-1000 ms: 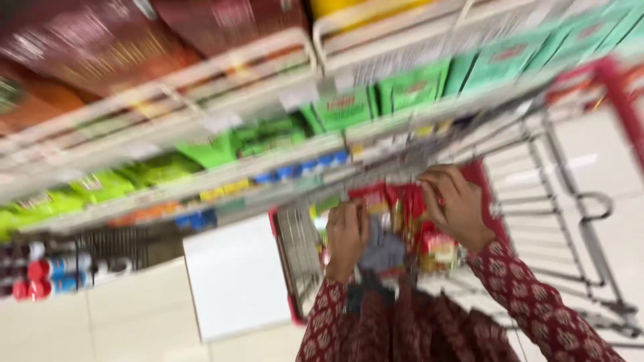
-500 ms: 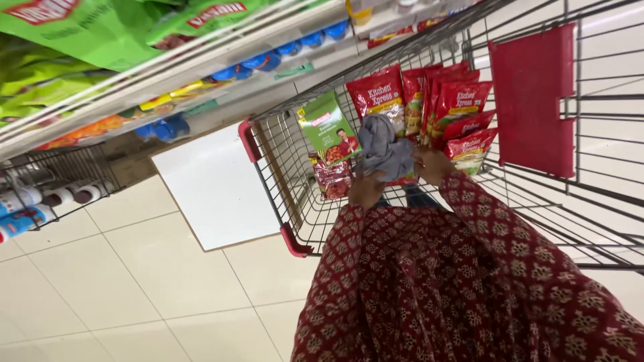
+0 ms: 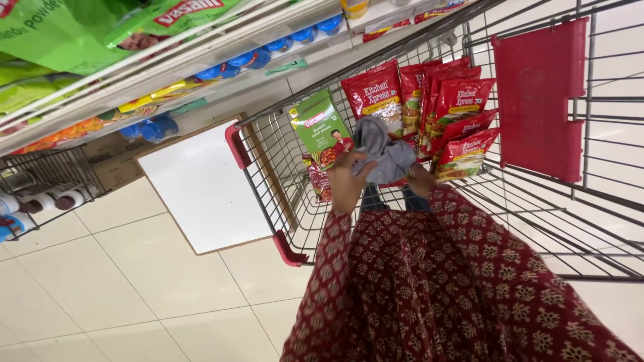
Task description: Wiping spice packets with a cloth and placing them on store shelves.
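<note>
Overhead, a wire shopping cart (image 3: 268, 174) with red corner guards is seen on a pale tiled floor (image 3: 121, 281) beside store shelves (image 3: 201, 60).

- Left hand (image 3: 345, 181): placed inside the cart basket, fingers closed on the lower left edge of a crumpled grey cloth (image 3: 384, 151). Grip narrow, holding the cloth.
- Right hand (image 3: 421, 179): mostly hidden under the cloth; its grip cannot be told, though it is touching the cloth's lower right side.
- Cloth: held above the cart's middle, in front of a row of red snack packets (image 3: 456, 100) stood upright toward the cart's far edge.
- Green packet (image 3: 322, 127): leant at the cart's left side, just beside the left hand.
- Red plastic flap (image 3: 543, 94): fixed to the cart's right wall, well apart from both hands.
- White board (image 3: 201, 188): laid flat on the floor, against the cart's left edge.
- Both arms are covered by maroon patterned sleeves (image 3: 429, 288).
</note>
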